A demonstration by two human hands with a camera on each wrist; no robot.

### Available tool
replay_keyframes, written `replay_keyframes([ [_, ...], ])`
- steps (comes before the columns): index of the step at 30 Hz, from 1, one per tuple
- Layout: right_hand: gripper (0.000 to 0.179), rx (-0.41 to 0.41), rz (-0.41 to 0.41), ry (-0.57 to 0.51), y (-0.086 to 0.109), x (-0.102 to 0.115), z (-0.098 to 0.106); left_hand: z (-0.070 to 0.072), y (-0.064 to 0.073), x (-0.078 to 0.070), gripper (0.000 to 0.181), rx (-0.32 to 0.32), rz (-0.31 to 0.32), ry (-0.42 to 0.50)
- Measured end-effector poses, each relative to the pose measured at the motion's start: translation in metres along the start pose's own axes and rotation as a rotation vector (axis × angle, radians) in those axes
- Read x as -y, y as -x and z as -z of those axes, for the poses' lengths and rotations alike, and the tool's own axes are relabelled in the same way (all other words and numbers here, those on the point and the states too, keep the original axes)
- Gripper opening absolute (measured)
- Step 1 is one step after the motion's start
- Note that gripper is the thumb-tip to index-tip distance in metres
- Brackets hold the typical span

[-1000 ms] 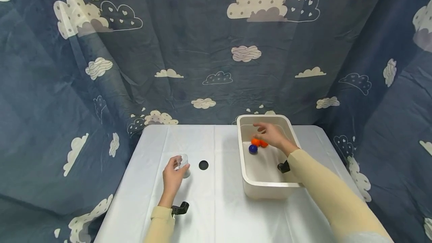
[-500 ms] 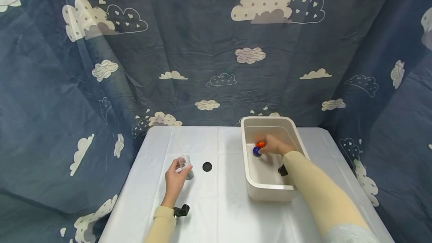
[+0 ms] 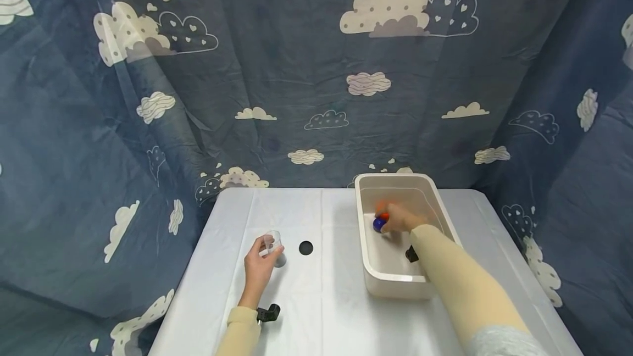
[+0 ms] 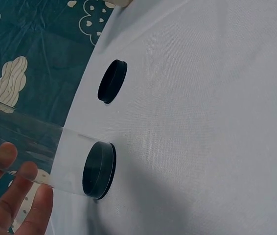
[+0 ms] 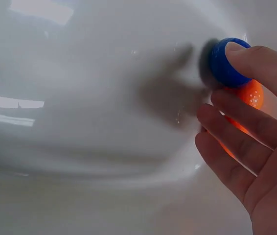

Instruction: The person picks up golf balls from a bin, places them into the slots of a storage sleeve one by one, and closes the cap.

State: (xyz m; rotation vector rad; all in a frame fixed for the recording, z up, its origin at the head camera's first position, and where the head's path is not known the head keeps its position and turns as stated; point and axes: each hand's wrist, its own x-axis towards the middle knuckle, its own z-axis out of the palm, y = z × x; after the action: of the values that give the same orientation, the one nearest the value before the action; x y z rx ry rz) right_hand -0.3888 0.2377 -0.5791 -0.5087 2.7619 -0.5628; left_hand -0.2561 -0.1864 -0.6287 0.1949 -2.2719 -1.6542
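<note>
My left hand grips a clear cylindrical container with a dark base, holding it upright. Its fingers spread along the see-through wall in the left wrist view, and the base is close over the white cloth. Down inside the cream bin, my right hand reaches among glossy balls. The thumb overlaps the blue ball, while several fingers stretch loosely below it, their tips near the bin floor. Behind those fingers sits orange, an orange ball being partly hidden by them. The index finger is not clearly visible.
A round dark disc lies on the white-covered table, between the container and the bin. The bin's raised rim surrounds my right forearm. Behind and beside the table hangs a blue curtain with cloud prints.
My right hand has dropped from above the balls to their level in the bin, its thumb reaching the blue ball. The left hand keeps its grip on the container. The head view has shifted slightly.
</note>
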Motion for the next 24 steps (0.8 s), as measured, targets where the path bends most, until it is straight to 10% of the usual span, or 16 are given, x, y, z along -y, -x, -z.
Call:
replay_keyframes([
  [15,0.042,-0.060,0.032,0.048,-0.015,-0.006,-0.018,0.001,0.001,0.003,0.042,0.014,-0.015,0.025],
  [24,0.041,-0.059,0.016,-0.128,-0.013,-0.010,-0.019,0.000,-0.002,0.008,0.047,0.014,0.003,0.065],
])
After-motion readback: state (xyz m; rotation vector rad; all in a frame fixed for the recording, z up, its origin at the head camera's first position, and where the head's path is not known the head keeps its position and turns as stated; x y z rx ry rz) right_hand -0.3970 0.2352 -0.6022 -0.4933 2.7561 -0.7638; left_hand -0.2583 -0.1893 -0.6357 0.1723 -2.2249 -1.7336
